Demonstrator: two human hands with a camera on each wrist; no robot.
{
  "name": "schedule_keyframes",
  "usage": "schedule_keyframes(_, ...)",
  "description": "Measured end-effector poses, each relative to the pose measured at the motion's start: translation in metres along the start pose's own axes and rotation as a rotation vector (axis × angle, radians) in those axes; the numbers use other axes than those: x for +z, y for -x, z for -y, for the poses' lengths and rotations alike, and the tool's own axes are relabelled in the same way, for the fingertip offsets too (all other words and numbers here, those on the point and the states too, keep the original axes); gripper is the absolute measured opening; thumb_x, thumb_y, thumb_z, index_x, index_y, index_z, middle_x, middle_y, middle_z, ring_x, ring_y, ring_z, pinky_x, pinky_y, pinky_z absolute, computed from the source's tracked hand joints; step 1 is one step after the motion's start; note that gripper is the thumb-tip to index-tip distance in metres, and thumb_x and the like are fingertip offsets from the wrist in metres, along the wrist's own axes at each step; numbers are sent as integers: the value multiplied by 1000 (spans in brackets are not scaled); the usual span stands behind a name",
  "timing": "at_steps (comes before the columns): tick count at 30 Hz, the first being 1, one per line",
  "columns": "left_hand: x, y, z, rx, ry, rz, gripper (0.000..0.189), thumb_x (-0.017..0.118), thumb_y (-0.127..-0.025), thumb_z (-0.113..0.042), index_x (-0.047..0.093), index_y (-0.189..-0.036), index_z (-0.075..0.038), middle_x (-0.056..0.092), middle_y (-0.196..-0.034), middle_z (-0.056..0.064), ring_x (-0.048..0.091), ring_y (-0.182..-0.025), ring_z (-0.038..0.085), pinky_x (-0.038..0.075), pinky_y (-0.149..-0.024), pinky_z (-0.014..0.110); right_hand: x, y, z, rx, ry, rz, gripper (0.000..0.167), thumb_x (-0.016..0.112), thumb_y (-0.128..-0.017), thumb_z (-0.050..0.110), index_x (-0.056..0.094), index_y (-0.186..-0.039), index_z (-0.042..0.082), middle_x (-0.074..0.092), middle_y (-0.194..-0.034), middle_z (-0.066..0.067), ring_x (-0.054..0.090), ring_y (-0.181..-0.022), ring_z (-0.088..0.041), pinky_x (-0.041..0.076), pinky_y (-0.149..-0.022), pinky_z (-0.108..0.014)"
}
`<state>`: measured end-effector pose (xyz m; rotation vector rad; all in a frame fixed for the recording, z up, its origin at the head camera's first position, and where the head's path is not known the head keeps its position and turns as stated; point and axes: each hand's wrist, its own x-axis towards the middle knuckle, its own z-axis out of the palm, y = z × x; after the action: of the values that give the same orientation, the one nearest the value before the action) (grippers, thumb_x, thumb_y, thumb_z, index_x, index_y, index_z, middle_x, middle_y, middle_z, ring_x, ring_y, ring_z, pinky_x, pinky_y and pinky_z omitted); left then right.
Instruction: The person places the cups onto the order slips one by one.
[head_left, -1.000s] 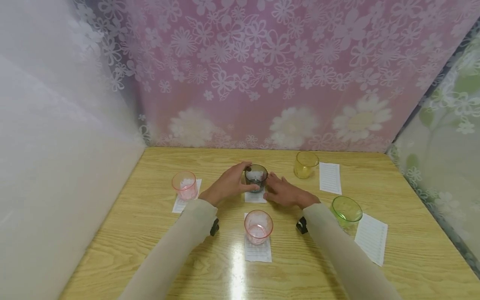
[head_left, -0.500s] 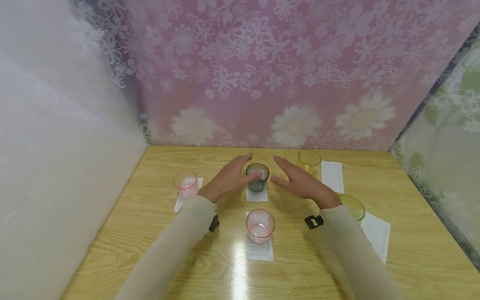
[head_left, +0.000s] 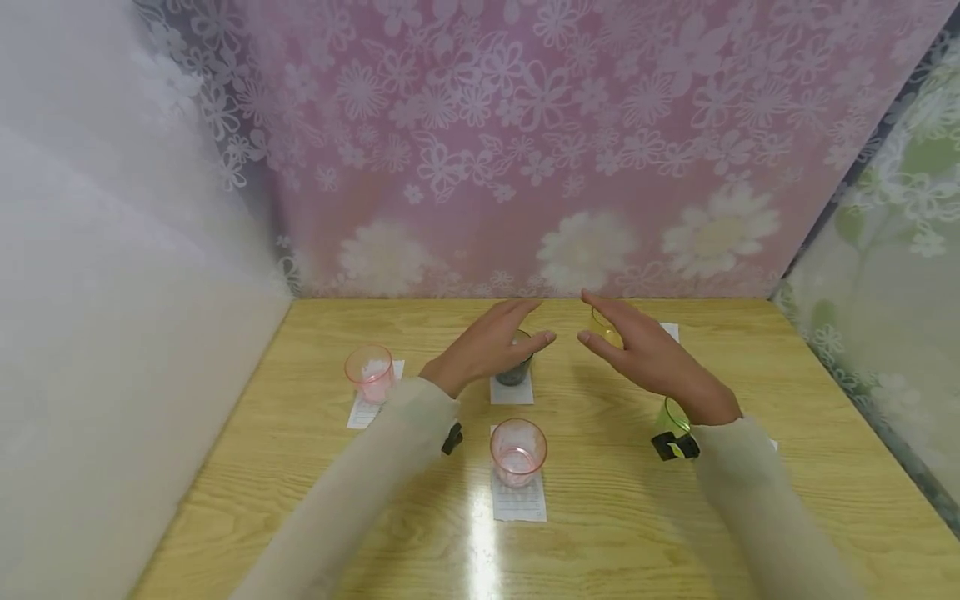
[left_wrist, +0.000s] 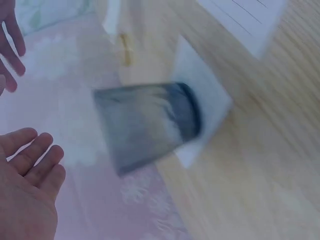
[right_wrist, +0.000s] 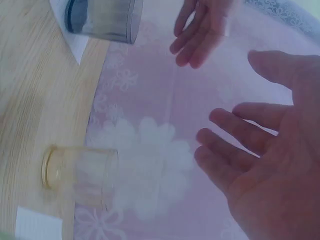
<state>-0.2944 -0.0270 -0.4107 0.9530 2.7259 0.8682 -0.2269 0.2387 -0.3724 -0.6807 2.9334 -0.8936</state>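
Note:
My left hand (head_left: 487, 346) hovers over the dark grey glass (head_left: 514, 372), its fingers relaxed and holding nothing. That glass stands upright on a slip of paper (head_left: 512, 394); the left wrist view shows its side (left_wrist: 145, 125), somewhat blurred. Further right, my right hand (head_left: 652, 350) is raised with fingers extended, overlapping the yellow glass (head_left: 606, 330) in the head view. Clear of that hand in the right wrist view, the yellow glass (right_wrist: 80, 172) stands upright on the table. Both palms face each other across a gap.
A pink glass (head_left: 518, 454) with white contents sits on paper nearer the body. Another pink glass (head_left: 369, 375) stands on paper at the left. A green glass (head_left: 672, 417) is partly hidden behind the right wrist. A floral curtain (head_left: 480, 167) closes off the wooden table's back.
Both hands have come away from the dark grey glass and risen. The right hand has moved right toward the yellow glass; the left has shifted slightly right. The glasses stay put.

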Motion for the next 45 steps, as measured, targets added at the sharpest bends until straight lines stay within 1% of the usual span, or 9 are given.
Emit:
schedule_keyframes(5,-1,-10,-28,36,-56,36,81,52,-110,-64,33,-173,-17,37,-177,7,33,-165,28,34,-133,52,-13,17,-8,11,14,-67,70,59,-115,36,31,-173,10,40,-173,-20,36,-159,-49,36,-120,-76)
schedule_keyframes(10,-2,-15,-50,79,-94,47,80,55,-110,-63,34,-172,-18,41,-175,4,37,-164,25,35,-133,46,-25,38,-23,24,28,-140,66,64,-113,33,39,-169,9,46,-168,-22,40,-155,-51,37,-114,-78)
schedule_keyframes(13,0,-19,-58,104,-112,54,78,57,-110,-61,35,-172,-20,42,-175,1,37,-163,23,34,-133,43,-28,52,-36,27,41,-172,66,65,-112,32,40,-169,10,48,-166,-24,42,-152,-54,37,-110,-80)
schedule_keyframes(18,6,-25,-68,124,-148,102,80,56,-109,-62,33,-173,-21,39,-176,0,32,-166,20,34,-134,40,-29,82,-61,61,56,-224,64,69,-110,28,45,-166,11,48,-164,-25,43,-148,-56,38,-105,-79)
schedule_keyframes(25,15,-32,-82,132,-130,153,82,63,-107,-60,35,-173,-21,41,-175,-1,33,-165,20,34,-133,38,-22,119,-92,73,57,-282,62,71,-108,20,48,-164,7,51,-160,-30,45,-143,-60,37,-101,-81)
schedule_keyframes(29,26,-40,-90,159,-120,195,84,67,-106,-57,34,-173,-19,41,-175,-2,36,-164,18,34,-132,33,-19,137,-107,125,59,-264,64,71,-108,21,47,-165,6,50,-160,-31,44,-142,-60,38,-100,-79)
schedule_keyframes(36,50,-53,-113,195,-128,299,87,70,-104,-58,32,-173,-20,44,-172,-5,43,-158,10,39,-126,23,-10,164,-126,239,62,-160,70,68,-110,29,39,-168,4,44,-163,-36,41,-141,-67,39,-94,-79)
schedule_keyframes(42,70,-58,-132,185,-136,365,94,75,-99,-61,32,-173,-21,50,-167,-10,49,-151,3,41,-120,16,-2,177,-138,318,57,-83,72,64,-112,35,35,-170,3,38,-166,-39,39,-141,-70,38,-91,-81)
schedule_keyframes(45,78,-59,-136,165,-170,372,97,74,-98,-64,31,-174,-23,45,-170,-12,43,-156,3,37,-124,16,2,182,-143,332,60,-67,72,65,-111,35,37,-168,1,39,-163,-40,39,-140,-71,38,-91,-82)
